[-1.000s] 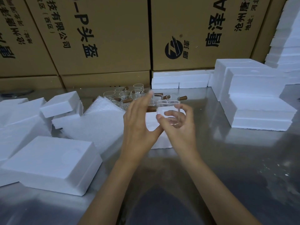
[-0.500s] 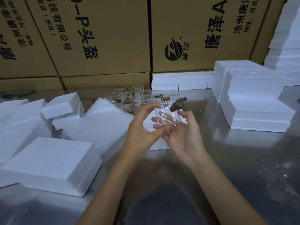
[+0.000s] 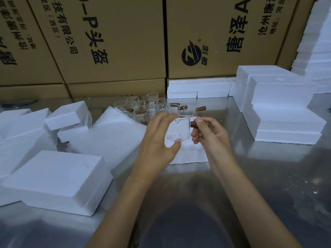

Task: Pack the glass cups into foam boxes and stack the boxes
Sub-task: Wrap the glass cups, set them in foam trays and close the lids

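Note:
A clear glass cup (image 3: pixel 178 128) with a brown wooden handle (image 3: pixel 194 124) is held upright above an open foam box (image 3: pixel 188 154) at the table's middle. My right hand (image 3: pixel 211 133) pinches the wooden handle. My left hand (image 3: pixel 157 140) cups the glass body, thumb under its base and fingers at its rim. Several more glass cups (image 3: pixel 152 108) with wooden handles stand grouped behind the hands.
White foam boxes (image 3: pixel 55 179) lie at the left, with a sheet of bubble wrap (image 3: pixel 111 136) beside them. Stacked foam boxes (image 3: pixel 283 108) stand at the right, more foam pieces (image 3: pixel 198 88) at the back. Cardboard cartons (image 3: pixel 116 42) wall off the steel table (image 3: pixel 268 185).
The cup was turned in my hands: its handle swung to the right, and my right hand shifted from the glass body to pinching the handle. The left hand stays on the glass.

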Demonstrator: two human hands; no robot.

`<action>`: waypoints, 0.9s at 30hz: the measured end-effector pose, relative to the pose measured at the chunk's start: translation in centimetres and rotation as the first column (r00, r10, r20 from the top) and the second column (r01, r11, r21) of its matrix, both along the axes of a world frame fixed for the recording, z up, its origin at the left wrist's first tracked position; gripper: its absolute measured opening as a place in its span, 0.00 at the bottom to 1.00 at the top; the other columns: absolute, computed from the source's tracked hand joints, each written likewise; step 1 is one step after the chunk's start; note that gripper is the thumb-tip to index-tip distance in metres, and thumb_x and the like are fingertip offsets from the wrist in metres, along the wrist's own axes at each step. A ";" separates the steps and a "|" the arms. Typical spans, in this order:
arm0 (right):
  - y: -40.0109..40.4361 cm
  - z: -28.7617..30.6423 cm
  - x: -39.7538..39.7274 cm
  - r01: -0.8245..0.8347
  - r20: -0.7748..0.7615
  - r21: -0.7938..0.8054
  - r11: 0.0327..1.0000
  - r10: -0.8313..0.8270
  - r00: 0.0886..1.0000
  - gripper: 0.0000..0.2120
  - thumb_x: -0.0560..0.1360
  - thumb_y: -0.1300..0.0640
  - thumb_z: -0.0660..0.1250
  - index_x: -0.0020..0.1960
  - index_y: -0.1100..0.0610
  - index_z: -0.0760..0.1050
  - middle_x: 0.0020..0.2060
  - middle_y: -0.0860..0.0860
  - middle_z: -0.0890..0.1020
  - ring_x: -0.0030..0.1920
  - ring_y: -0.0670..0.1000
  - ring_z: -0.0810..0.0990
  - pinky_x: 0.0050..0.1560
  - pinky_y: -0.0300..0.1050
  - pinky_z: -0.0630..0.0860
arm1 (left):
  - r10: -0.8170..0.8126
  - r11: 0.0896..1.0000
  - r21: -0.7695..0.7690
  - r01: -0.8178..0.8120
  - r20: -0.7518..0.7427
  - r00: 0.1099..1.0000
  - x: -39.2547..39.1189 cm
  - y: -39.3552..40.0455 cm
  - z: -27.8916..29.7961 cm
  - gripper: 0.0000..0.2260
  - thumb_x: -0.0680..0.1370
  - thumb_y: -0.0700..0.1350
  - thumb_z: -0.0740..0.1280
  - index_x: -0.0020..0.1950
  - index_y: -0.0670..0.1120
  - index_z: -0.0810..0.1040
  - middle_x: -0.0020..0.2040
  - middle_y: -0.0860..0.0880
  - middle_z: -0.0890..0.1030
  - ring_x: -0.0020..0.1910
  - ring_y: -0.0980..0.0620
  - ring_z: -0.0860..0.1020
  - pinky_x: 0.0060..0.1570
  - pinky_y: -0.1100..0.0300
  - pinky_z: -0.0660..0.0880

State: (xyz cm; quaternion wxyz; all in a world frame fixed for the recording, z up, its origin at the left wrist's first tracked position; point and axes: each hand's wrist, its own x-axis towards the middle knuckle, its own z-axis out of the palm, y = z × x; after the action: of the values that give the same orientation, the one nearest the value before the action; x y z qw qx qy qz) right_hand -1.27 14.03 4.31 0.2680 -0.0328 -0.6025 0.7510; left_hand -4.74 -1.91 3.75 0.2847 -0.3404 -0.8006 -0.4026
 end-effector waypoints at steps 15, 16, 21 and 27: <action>0.1 0.2 -0.2 -0.181 -0.055 -0.115 0.977 0.175 0.983 0.10 0.79 0.69 0.61 0.46 0.58 0.79 0.36 0.53 0.83 0.34 0.52 0.79 0.36 0.42 0.77 | 0.074 0.988 0.122 -0.099 0.196 0.978 -0.3 0.0 -0.3 0.32 0.70 0.46 0.79 0.67 0.64 0.68 0.63 0.70 0.72 0.65 0.63 0.70 0.62 0.53 0.75; 0.1 0.3 -0.2 -0.192 -0.054 -0.116 0.975 0.187 0.981 0.11 0.79 0.69 0.61 0.45 0.58 0.79 0.36 0.54 0.82 0.34 0.52 0.79 0.36 0.42 0.77 | 0.092 0.988 0.108 -0.108 0.146 0.985 -0.3 -0.1 -0.4 0.33 0.70 0.45 0.78 0.69 0.62 0.68 0.64 0.70 0.71 0.66 0.64 0.69 0.62 0.50 0.75; 0.1 0.3 0.0 -0.224 -0.044 -0.101 0.969 0.221 0.974 0.10 0.79 0.70 0.61 0.46 0.60 0.77 0.36 0.55 0.82 0.35 0.53 0.79 0.36 0.42 0.76 | 0.098 0.989 0.103 -0.110 0.118 0.988 -0.6 -0.2 -0.8 0.34 0.72 0.41 0.77 0.72 0.61 0.67 0.65 0.74 0.66 0.68 0.68 0.66 0.63 0.48 0.76; 0.5 0.3 0.0 -0.187 -0.024 -0.073 0.980 0.186 0.982 0.06 0.77 0.67 0.65 0.48 0.58 0.80 0.35 0.56 0.81 0.34 0.53 0.78 0.37 0.42 0.77 | 0.021 0.976 0.203 -0.074 0.251 0.968 -0.1 0.1 -0.5 0.31 0.67 0.52 0.77 0.64 0.72 0.68 0.61 0.72 0.72 0.65 0.63 0.71 0.64 0.57 0.74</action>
State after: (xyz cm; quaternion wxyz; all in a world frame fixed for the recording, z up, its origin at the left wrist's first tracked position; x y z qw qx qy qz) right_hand -1.26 14.56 4.62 0.2002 0.0200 -0.5719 0.7953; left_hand -4.80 -1.80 3.24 0.2269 -0.2362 -0.7907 -0.5172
